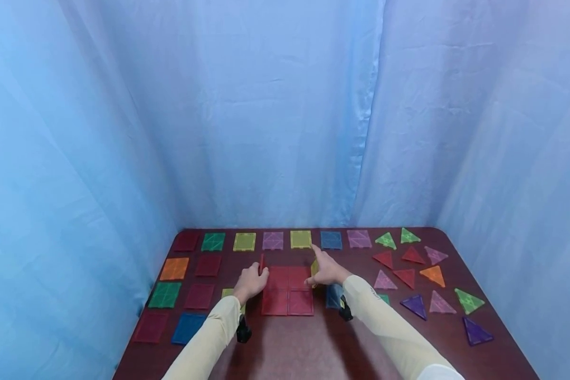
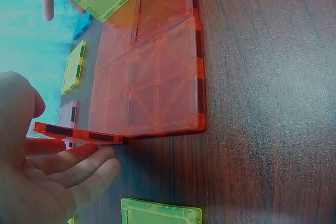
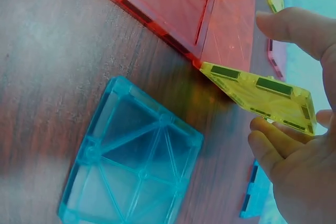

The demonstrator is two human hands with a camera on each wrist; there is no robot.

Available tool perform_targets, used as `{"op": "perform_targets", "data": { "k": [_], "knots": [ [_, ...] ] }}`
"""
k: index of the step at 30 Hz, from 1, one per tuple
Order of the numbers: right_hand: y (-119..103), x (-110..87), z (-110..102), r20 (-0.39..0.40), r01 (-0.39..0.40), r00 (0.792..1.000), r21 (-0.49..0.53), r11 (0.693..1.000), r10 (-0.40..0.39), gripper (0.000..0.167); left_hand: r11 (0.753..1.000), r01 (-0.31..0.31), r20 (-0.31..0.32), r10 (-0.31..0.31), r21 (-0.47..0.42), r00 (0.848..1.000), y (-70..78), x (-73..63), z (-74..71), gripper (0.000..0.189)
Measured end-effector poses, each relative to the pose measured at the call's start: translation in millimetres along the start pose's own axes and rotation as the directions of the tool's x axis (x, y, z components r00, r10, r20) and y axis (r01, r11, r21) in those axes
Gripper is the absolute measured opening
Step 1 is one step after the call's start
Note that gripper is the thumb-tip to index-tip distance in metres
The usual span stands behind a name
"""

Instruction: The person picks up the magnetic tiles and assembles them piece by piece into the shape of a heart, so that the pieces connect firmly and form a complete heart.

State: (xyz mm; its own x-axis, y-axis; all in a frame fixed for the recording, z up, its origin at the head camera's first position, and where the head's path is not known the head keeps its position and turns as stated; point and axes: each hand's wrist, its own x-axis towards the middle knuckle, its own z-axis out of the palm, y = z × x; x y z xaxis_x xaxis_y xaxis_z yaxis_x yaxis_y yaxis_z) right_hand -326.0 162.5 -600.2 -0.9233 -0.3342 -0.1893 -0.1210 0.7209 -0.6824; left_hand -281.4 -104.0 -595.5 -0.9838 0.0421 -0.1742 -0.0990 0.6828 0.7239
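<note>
Several red square magnetic tiles (image 1: 287, 302) lie flat, edge to edge, as one larger square. My left hand (image 1: 250, 282) is at its left side, with extended fingers (image 2: 86, 174) against the outer face of a red square tile (image 2: 79, 133) standing on edge; the thumb is raised away from it. Opposite, a yellow square tile (image 3: 268, 97) stands tilted outward at the red square's right edge. Behind its outer face are the fingers of my right hand (image 1: 329, 270), thumb spread apart from them. A blue square tile (image 3: 139, 156) lies flat near that hand.
Square tiles in several colours, such as a green tile (image 1: 164, 294) and an orange tile (image 1: 174, 268), line the table's left side and back. Triangular tiles, among them a purple triangle (image 1: 476, 331), lie scattered at the right. Blue curtains (image 1: 285, 116) surround the table.
</note>
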Motion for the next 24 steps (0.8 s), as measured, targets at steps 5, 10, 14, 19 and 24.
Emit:
{"op": "perform_targets", "data": {
  "k": [5, 10, 14, 19, 24],
  "knots": [
    [0, 3.3, 2, -0.021, 0.017, 1.000, 0.011, 1.000, -0.017, 0.106, 1.000, 0.009, -0.003, -0.009, 0.005, 1.000, -0.1, 1.1, -0.3, 0.030],
    [4, 8.4, 4, -0.041, 0.051, 0.998, 0.048, 0.998, -0.049, 0.090, 1.000, 0.021, -0.013, -0.020, 0.010, 1.000, -0.4, 3.2, -0.6, 0.032],
    [8, 10.3, 5, -0.049, 0.043, 0.998, 0.036, 0.998, -0.041, 0.084, 1.000, 0.016, -0.009, -0.016, 0.011, 1.000, -0.4, 4.0, -0.7, 0.036],
    [10, 8.2, 5, -0.059, 0.022, 0.998, 0.035, 0.999, -0.020, 0.082, 1.000, 0.017, -0.004, -0.017, 0.009, 1.000, -1.2, 3.5, -1.3, 0.038],
    [7, 6.0, 7, -0.071, 0.027, 0.997, 0.039, 0.999, -0.025, 0.080, 1.000, 0.020, -0.013, -0.020, 0.012, 1.000, -2.7, 0.4, -2.3, 0.036]
  ]
}}
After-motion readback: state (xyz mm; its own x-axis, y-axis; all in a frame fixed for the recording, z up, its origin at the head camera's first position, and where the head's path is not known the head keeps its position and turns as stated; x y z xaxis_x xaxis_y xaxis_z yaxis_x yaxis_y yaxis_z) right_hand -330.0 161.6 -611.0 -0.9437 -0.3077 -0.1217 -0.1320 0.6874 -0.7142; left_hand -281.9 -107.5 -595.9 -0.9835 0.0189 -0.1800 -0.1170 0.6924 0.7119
